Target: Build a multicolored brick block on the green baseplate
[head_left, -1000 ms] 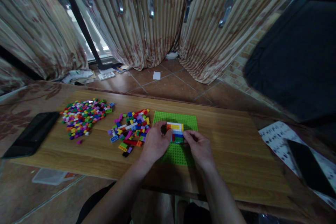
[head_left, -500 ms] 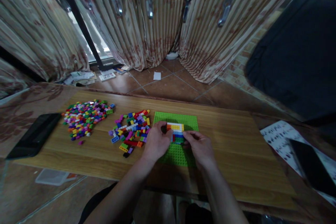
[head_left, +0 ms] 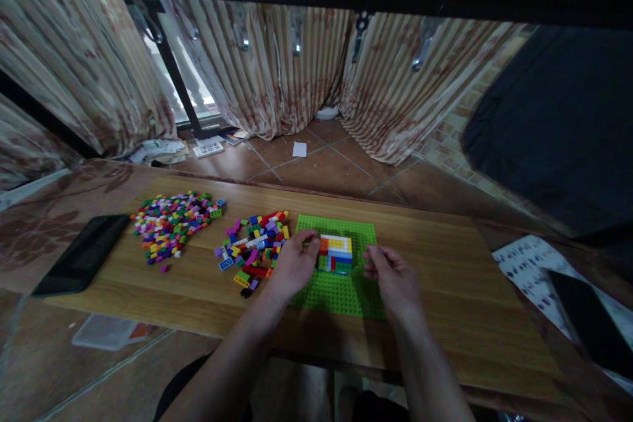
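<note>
On the green baseplate (head_left: 341,297), a multicoloured brick block (head_left: 336,254) sits between the left hand (head_left: 297,265), fingers curled beside it, and the loosely curled right hand (head_left: 393,273); whether either grasps anything cannot be told

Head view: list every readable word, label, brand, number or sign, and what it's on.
None can be read.
Printed sheet on the right, partly under a flat black object: rows of dark marks, too small and blurred.
White booklet on the floor near the window: dark print, too small.
Paper pile left of it: faint marks, too blurred.
</note>
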Demonstrator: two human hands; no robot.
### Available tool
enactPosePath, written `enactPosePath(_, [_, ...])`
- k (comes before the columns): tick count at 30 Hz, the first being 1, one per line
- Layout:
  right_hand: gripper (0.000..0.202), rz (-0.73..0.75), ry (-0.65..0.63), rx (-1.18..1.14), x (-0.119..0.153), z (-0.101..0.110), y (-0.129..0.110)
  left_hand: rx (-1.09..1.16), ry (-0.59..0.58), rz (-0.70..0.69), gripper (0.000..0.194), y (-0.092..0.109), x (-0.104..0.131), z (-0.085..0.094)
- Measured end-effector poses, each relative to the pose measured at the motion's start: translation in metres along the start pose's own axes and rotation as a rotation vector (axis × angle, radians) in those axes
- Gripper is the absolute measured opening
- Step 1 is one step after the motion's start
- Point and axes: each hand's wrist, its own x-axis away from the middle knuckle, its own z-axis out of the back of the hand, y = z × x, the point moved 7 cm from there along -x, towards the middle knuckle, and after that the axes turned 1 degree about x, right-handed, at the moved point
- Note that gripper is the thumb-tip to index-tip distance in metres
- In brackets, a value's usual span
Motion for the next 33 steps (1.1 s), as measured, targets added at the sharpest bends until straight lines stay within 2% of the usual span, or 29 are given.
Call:
enactPosePath(3, [0.04,0.277,0.024,0.224,0.003,-0.002,-0.024,0.062,0.017,0.015,0.026,-0.004,-0.003,0.003])
enactPosePath(5, [0.043,0.476,-0.082,0.381,0.01,-0.016,-0.037,0.07,0.006,0.002,0.025,-0.003,-0.002,0.0])
enactPosePath(7, [0.053,0.608,-0.236,0.511,0.018,-0.033,-0.041,0.053,-0.011,-0.02,0.023,0.001,0.002,-0.004])
enactPosePath(10, [0.064,0.66,-0.394,0.634,0.022,-0.048,-0.032,0.045,-0.043,-0.017,0.022,0.003,0.007,-0.012])
enactPosePath(13, [0.067,0.657,-0.41,0.686,0.02,-0.05,-0.023,0.11,-0.073,-0.008,0.022,0.001,0.007,-0.017])
enactPosePath(15, [0.067,0.66,-0.395,0.695,0.019,-0.05,-0.022,0.178,-0.06,-0.011,0.022,0.001,0.005,-0.012])
enactPosePath(18, [0.067,0.654,-0.382,0.706,0.017,-0.05,-0.022,0.278,0.015,0.008,0.023,0.005,0.002,0.007])
enactPosePath(23, [0.071,0.65,-0.372,0.693,0.016,-0.042,-0.034,0.411,0.189,0.071,0.03,0.011,0.0,0.052])
enactPosePath(25, [0.065,0.676,-0.297,0.625,0.017,-0.034,-0.044,0.463,0.243,0.083,0.034,0.011,0.001,0.068])
enactPosePath(30, [0.028,0.661,0.076,0.33,0.03,-0.014,-0.06,0.474,0.372,0.071,0.034,0.01,0.004,0.102])
enactPosePath(31, [0.024,0.659,0.096,0.307,0.035,-0.017,-0.06,0.476,0.389,0.069,0.035,0.01,0.004,0.107])
enactPosePath(33, [0.018,0.687,0.039,0.317,0.048,-0.034,-0.061,0.489,0.414,0.071,0.036,0.01,0.007,0.116])
